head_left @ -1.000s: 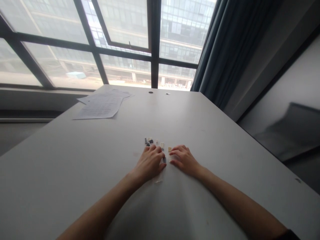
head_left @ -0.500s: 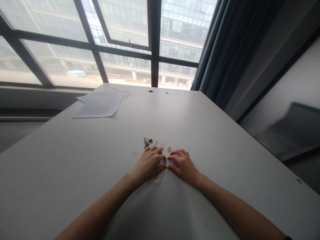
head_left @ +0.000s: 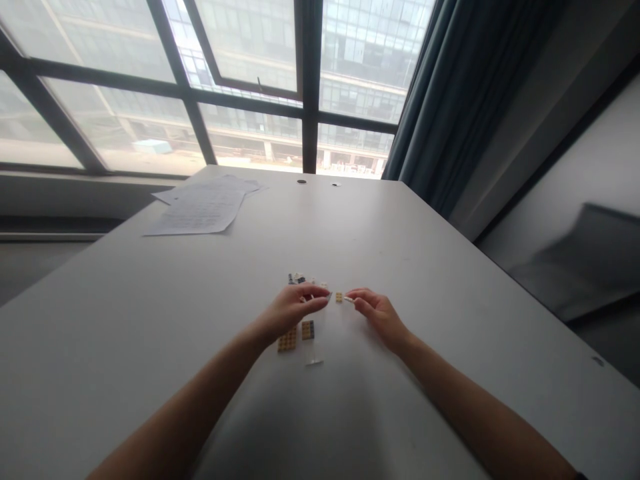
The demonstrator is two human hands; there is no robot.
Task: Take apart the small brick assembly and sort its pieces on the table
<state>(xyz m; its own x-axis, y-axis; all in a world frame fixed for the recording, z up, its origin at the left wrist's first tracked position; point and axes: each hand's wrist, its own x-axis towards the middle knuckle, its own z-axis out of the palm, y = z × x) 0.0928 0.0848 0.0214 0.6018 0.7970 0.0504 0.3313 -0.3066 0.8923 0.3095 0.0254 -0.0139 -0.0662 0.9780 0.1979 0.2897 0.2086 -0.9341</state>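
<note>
My left hand [head_left: 295, 305] pinches a small grey building-block piece [head_left: 329, 296] between thumb and fingertips. In my right hand [head_left: 378, 315] a thin white building-block piece [head_left: 349, 299] is held by the fingertips. A small tan studded plate [head_left: 339, 297] lies on the table between the two hands. Below my left hand are a larger tan studded plate [head_left: 287, 340], partly covered by the wrist, and a smaller tan plate with a dark grey edge [head_left: 308, 329]. Dark and white loose bricks [head_left: 299, 278] lie just beyond the left fingers, which hide some of them.
A small clear, shiny strip [head_left: 315, 363] lies nearest me. Printed sheets of paper [head_left: 200, 207] rest on the far left of the white table [head_left: 400, 413]. Windows stand behind it, with a dark blue curtain [head_left: 425, 113] at the right.
The hands have drawn apart and shifted farther from me. My right hand now holds a white piece. The tan plates that my left hand covered have come into view.
</note>
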